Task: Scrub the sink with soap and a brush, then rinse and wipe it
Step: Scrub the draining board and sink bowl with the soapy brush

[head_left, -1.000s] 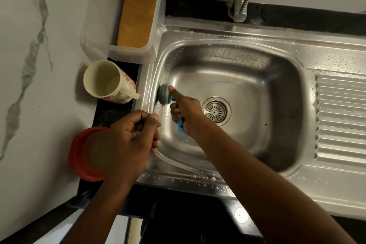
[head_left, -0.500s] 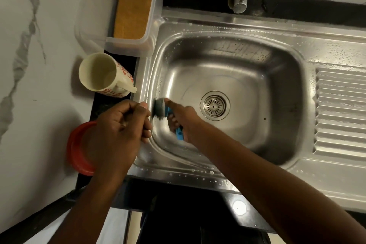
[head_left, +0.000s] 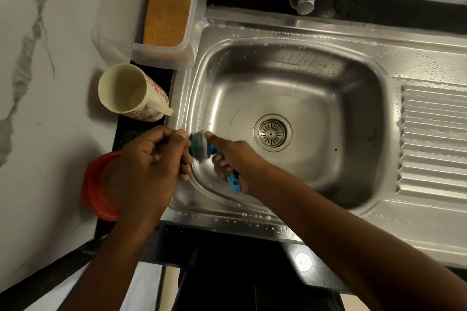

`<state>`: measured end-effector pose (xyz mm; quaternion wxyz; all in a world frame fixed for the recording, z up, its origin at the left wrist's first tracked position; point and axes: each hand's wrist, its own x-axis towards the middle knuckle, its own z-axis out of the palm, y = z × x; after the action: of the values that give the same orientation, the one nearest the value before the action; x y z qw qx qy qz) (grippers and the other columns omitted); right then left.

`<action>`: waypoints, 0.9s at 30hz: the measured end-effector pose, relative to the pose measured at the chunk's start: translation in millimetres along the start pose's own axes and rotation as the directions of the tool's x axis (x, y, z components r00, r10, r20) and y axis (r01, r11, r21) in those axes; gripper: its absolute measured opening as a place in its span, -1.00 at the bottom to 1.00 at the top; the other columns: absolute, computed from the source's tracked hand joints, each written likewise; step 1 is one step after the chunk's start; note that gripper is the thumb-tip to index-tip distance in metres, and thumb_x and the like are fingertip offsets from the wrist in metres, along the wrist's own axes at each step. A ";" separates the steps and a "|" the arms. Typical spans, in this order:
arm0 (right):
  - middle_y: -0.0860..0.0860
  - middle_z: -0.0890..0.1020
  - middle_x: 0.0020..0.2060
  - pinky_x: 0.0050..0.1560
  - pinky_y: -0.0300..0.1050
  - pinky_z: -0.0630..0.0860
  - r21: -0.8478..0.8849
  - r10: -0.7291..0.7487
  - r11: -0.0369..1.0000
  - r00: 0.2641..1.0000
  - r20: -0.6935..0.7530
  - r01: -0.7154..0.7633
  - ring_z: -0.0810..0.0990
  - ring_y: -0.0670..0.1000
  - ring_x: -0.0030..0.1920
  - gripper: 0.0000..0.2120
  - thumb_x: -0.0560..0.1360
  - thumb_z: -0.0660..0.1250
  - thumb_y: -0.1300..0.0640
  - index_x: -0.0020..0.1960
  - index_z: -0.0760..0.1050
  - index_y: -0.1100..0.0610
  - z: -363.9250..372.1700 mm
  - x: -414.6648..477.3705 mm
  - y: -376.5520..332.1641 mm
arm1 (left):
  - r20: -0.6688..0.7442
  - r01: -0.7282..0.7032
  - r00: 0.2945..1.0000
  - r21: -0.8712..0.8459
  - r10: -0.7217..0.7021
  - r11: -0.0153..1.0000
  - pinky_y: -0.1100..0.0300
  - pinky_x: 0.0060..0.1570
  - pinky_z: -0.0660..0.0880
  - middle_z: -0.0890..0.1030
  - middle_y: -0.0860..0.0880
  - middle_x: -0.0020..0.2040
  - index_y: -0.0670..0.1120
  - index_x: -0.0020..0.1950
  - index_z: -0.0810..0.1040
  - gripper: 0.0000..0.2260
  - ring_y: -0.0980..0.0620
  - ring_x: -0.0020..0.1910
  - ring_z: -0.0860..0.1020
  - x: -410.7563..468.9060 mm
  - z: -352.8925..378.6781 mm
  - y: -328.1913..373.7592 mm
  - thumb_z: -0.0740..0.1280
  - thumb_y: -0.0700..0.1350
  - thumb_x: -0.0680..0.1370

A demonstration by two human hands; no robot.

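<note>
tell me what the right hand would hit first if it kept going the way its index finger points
Probably the left wall of the sink: the right hand presses the brush toward it, forefinger aimed up-left. The left hand sits close by; depth is unclear.

1. A black stone counter (head_left: 141, 131) carries a stainless-steel sink (head_left: 417, 58) with a ribbed drainboard.
2. On the counter stand a cream floral mug (head_left: 131, 91), a clear plastic tub (head_left: 187, 33) (orange sponge (head_left: 166, 10) inside), and a red round lid (head_left: 94, 187).
</note>
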<state>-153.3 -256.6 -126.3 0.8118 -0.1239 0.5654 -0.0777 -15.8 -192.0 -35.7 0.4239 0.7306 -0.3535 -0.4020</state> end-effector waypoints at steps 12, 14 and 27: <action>0.03 0.40 -0.48 -0.53 -0.26 0.28 0.136 -0.232 0.948 0.920 -0.315 0.286 0.29 -0.08 -0.60 -0.57 0.56 0.44 -0.19 0.01 0.40 0.16 5.0 110.7 -69.0 | -0.003 0.021 1.000 0.005 -0.021 1.000 0.08 -0.35 0.56 0.62 -0.11 -0.38 -0.16 -0.16 0.63 -0.76 -0.08 -0.40 0.59 -2.8 0.6 -6.6 0.36 -0.16 0.69; 0.04 0.42 -0.45 -0.51 -0.23 0.31 0.054 -0.247 0.960 0.920 -0.305 0.276 0.32 -0.09 -0.59 -0.55 0.57 0.41 -0.22 0.05 0.41 0.17 0.1 118.1 -66.4 | -0.004 0.020 1.000 0.005 -0.020 1.000 0.08 -0.33 0.56 0.62 -0.10 -0.37 -0.14 -0.17 0.64 -0.76 -0.09 -0.39 0.60 -3.0 -0.6 -8.4 0.36 -0.16 0.69; 0.03 0.51 -0.45 -0.52 -0.21 0.34 -0.350 -0.129 0.935 0.977 -0.168 0.063 0.38 -0.05 -0.58 -0.50 0.56 0.47 -0.13 0.16 0.55 0.31 -27.1 99.7 15.4 | 0.048 0.024 0.999 0.005 -0.025 1.000 0.19 -0.39 0.55 0.63 -0.13 -0.35 -0.17 -0.15 0.62 -0.76 -0.04 -0.41 0.58 -1.5 5.6 -12.3 0.34 -0.16 0.70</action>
<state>-144.1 -271.5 -229.2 0.7159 -0.2829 0.6377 -0.0291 -19.3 -187.8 -48.2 0.4089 0.7258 -0.3555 -0.4238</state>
